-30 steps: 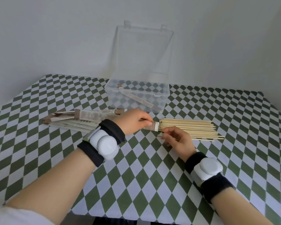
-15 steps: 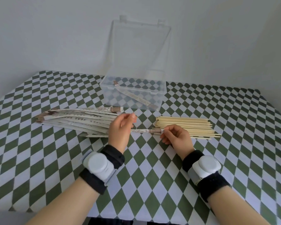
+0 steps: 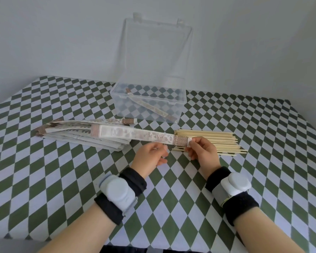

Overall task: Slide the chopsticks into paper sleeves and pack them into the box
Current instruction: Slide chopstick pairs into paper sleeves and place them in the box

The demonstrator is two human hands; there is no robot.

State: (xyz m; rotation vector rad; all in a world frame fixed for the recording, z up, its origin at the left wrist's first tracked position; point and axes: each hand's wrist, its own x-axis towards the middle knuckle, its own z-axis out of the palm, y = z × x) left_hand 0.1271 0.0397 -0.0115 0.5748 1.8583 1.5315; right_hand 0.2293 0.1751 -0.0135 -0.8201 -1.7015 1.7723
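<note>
No legible text. The paper sleeve (image 3: 135,135) has printed characters near its patterned end, too blurred to read.

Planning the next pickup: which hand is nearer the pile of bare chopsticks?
Right. The right hand, pinching the paper sleeve by its end, is at the left end of the bare chopsticks; the left hand lies further left, apart from them.

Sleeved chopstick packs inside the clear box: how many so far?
1. The sleeved pack lies diagonally across the floor of the clear box, back-left to front-right. The walls are see-through, so none seems hidden.
</note>
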